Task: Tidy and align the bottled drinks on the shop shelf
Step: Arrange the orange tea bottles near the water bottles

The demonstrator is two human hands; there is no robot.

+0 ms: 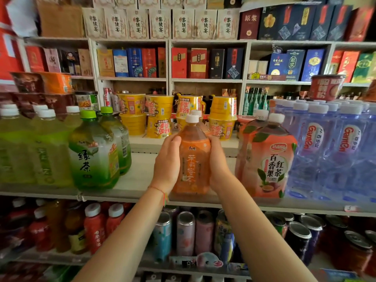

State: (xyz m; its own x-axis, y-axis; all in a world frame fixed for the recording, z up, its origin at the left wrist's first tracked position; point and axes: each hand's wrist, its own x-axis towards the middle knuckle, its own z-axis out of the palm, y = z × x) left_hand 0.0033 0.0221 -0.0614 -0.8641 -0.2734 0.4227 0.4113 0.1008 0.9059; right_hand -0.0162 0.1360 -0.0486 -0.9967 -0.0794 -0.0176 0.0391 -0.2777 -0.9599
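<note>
Both hands clasp the orange bottle (193, 159) upright on the shelf (138, 180), near its front edge. The left hand (167, 162) curls round the bottle's left side, and the right hand (218, 161) curls round its right. Left of the grip stand the green bottles (95, 151). Right of it stand the peach bottles (268, 159), then the water bottles (329, 151). Behind it sit yellow cups (158, 117).

Upright orange tea bottle (192, 157), shelf-front
</note>
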